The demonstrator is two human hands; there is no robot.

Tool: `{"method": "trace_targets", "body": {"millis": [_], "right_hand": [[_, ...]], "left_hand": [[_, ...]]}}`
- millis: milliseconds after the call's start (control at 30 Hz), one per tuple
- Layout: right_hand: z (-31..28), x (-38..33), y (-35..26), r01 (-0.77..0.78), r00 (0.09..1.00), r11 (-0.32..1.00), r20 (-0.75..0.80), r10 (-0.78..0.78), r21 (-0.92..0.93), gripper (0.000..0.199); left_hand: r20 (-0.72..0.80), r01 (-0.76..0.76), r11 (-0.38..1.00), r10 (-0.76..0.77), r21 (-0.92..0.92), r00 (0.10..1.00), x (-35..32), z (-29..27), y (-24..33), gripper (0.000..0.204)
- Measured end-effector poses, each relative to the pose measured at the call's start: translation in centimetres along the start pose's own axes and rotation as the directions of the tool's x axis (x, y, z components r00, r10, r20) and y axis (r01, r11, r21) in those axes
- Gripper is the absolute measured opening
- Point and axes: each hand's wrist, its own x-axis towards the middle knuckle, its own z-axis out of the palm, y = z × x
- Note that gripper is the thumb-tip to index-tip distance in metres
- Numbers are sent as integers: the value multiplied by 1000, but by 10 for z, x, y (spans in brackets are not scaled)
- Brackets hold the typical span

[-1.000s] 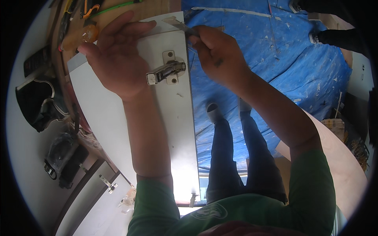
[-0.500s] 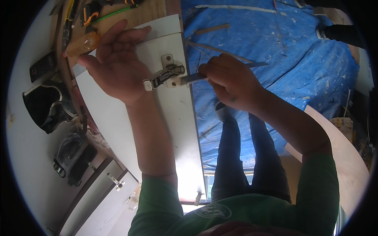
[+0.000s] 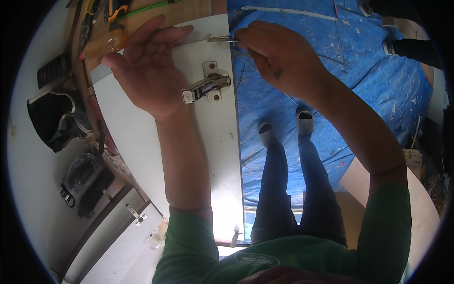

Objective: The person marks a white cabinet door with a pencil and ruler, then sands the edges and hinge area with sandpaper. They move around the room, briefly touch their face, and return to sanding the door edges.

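While the right hand (image 3: 283,54) has its fingers pinched on 1 thin flat tool (image 3: 223,39), the tool's tip sits at 1 pale lump (image 3: 208,37) by the seam near the far end of 1 white panel (image 3: 137,137). Tool shows nearly edge-on; can't tell its exact kind.

Left hand (image 3: 151,78): palm up, fingers released, loosely curled, over the far left part of the same panel. Can't tell if it touches.

Hinges on that panel: 2. 1 large hinge (image 3: 208,87) just right of the left wrist, 2 screws showing in its plate, arm angled left. 1 near hinge (image 3: 235,238) at the end by the person's body.

Past the left thumb: 1 orange bottle (image 3: 106,43), lying on the wooden desk (image 3: 201,7). Same desk: 1 orange-and-black tool (image 3: 115,11), 1 green strip (image 3: 149,10).

Left side: 1 dark rectangular item (image 3: 53,70), 1 black item with pale edging (image 3: 49,118), kind unclear.

Lower left: 1 more white panel (image 3: 101,246).

Right: 1 blue sheet (image 3: 373,106) on the floor, the person's 2 slippers (image 3: 268,137) on it, 1 pale board (image 3: 423,203). Upper right: 2 dark trouser legs (image 3: 414,47) of another person.
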Motion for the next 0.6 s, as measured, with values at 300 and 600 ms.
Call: {"method": "trace_targets", "body": {"millis": [300, 600], "right_hand": [[-17, -28, -7, -26, 965, 997, 260, 44, -72, 26], [4, -7, 10, -80, 997, 993, 11, 80, 88, 18]], "left_hand": [[9, -6, 1000, 6, 14, 1000, 1, -8, -5, 94], [87, -15, 999, 11, 42, 996, 2, -13, -3, 95]]}}
